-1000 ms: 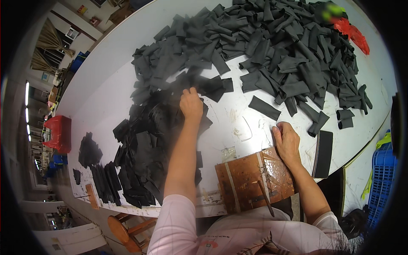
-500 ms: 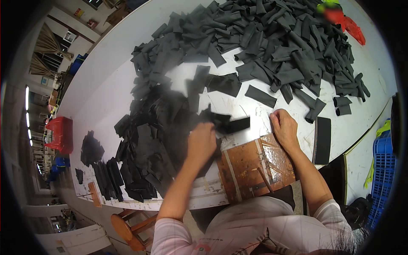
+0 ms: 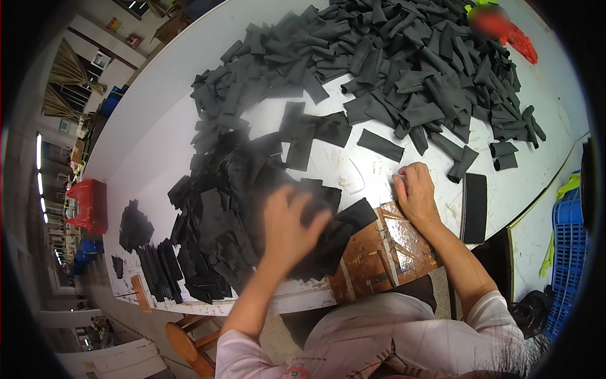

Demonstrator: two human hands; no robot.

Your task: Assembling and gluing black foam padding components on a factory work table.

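Now the left hand (image 3: 287, 224), blurred, is gripping a black fabric piece (image 3: 341, 230) at the table's (image 3: 158, 126) six-o'clock edge; at three o'clock, the right hand (image 3: 416, 192) is resting, fingers curled.

Left hand (image 3: 287, 227) grips black fabric pieces (image 3: 328, 237); at three o'clock, right hand (image 3: 416, 192) rests flat on the white table (image 3: 158, 107).

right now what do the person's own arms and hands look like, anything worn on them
Both hands are bare: no gloves, and no rings or watch that I can make out. The left hand is motion-blurred, so fine detail there is unclear. The right hand is sharp and plainly uncovered. Both forearms are bare up to short, pale pink sleeves near the shoulders.
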